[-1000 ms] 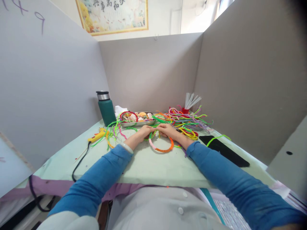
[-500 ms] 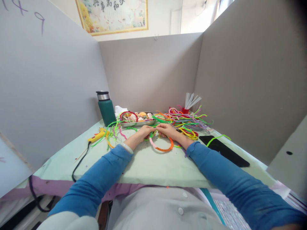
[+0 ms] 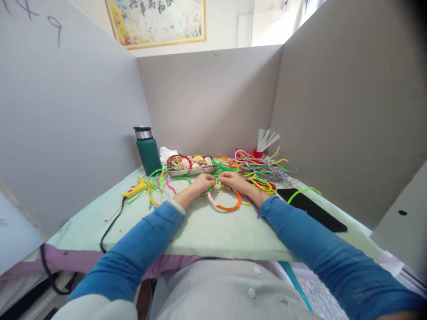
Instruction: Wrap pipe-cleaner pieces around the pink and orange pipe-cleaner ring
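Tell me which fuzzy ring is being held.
The pink and orange ring, between the left hand and right hand; the red ring is at the tray.

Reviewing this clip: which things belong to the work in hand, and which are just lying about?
Likely in the work:
- multicoloured ring, in left hand and right hand
- coloured fuzzy strands
- yellow glue gun
- white sticks
- filled metal tray

Apparently just lying about:
- green bottle
- flat black object
- white tissue

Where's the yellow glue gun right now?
In the head view, the glue gun lies on the table's left side, in front of the green bottle and left of the left hand.
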Demonstrator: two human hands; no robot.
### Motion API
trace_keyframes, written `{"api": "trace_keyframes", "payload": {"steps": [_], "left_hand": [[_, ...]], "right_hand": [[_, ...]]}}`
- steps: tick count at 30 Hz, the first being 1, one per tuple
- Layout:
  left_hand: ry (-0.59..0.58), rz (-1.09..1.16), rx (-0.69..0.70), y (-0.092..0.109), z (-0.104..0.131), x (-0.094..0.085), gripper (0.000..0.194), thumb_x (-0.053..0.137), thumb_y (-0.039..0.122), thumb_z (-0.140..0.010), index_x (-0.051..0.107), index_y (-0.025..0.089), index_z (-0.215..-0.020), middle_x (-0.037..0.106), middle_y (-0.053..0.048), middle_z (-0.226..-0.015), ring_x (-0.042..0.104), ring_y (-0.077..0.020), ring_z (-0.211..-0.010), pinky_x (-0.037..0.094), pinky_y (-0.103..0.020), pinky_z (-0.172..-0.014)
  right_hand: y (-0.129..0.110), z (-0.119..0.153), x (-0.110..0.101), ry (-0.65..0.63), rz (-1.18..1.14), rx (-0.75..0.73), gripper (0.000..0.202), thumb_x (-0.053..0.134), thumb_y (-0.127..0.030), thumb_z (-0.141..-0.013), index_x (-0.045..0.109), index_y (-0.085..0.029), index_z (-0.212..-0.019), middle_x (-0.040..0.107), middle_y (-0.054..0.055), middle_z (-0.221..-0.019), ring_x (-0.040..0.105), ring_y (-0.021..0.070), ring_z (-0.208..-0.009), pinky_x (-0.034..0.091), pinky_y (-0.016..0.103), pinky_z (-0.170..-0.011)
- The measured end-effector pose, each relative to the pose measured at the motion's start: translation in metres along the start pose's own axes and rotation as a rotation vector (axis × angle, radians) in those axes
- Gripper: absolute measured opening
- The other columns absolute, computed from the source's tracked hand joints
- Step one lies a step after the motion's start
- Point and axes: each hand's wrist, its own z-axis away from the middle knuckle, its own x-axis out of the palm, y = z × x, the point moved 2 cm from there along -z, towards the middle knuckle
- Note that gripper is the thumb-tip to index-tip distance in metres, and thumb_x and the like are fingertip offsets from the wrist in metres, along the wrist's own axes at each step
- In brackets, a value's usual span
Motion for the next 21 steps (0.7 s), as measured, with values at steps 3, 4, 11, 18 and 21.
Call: {"api": "trace_keyframes", "payload": {"steps": [3, 4, 11, 18, 21], "left_hand": [[0.066, -0.127, 0.045, -0.003, -0.004, -0.001, 0.025, 0.052, 0.023, -0.066, 0.061, 0.010, -0.086, 0.055, 0.000, -0.058, 0.039, -0.0054, -0.042, 0.029, -0.018, -0.041], [0.085, -0.181, 0.079, -0.004, -0.006, -0.001, 0.028, 0.053, 0.023, -0.065, 0.061, 0.010, -0.089, 0.058, -0.001, -0.061, 0.044, -0.0068, -0.046, 0.032, -0.018, -0.043], [0.210, -0.480, 0.299, -0.007, -0.012, -0.002, 0.029, 0.056, 0.032, -0.065, 0.063, 0.015, -0.087, 0.065, -0.004, -0.081, 0.055, -0.0140, -0.069, 0.040, -0.022, -0.062], [0.217, -0.488, 0.399, -0.004, -0.010, -0.002, 0.025, 0.049, 0.032, -0.072, 0.063, 0.015, -0.084, 0.065, -0.004, -0.077, 0.052, -0.0116, -0.063, 0.037, -0.021, -0.058], [0.214, -0.460, 0.410, -0.003, -0.009, -0.002, 0.025, 0.047, 0.032, -0.073, 0.063, 0.015, -0.080, 0.064, -0.003, -0.073, 0.051, -0.0106, -0.060, 0.035, -0.020, -0.056]], "right_hand": [[0.000, 0.000, 0.000, -0.015, 0.016, 0.006, 0.034, 0.054, -0.048, -0.069, 0.053, -0.014, -0.073, 0.050, -0.003, -0.054, 0.037, 0.0035, -0.038, 0.026, 0.018, -0.037], [-0.001, 0.000, 0.000, -0.024, 0.020, 0.005, 0.034, 0.054, -0.048, -0.069, 0.053, -0.014, -0.072, 0.050, -0.003, -0.054, 0.037, 0.0035, -0.038, 0.026, 0.018, -0.037], [-0.002, 0.001, 0.000, -0.061, 0.013, 0.017, 0.034, 0.053, -0.047, -0.070, 0.052, -0.014, -0.069, 0.050, -0.003, -0.053, 0.037, 0.0034, -0.039, 0.027, 0.017, -0.038], [-0.002, 0.000, -0.001, -0.065, 0.015, 0.010, 0.035, 0.052, -0.049, -0.070, 0.053, -0.014, -0.071, 0.050, -0.003, -0.053, 0.037, 0.0033, -0.039, 0.026, 0.017, -0.038], [-0.001, 0.000, -0.001, -0.060, 0.005, 0.011, 0.034, 0.054, -0.048, -0.069, 0.053, -0.014, -0.070, 0.050, -0.003, -0.054, 0.037, 0.0034, -0.039, 0.026, 0.018, -0.038]]}}
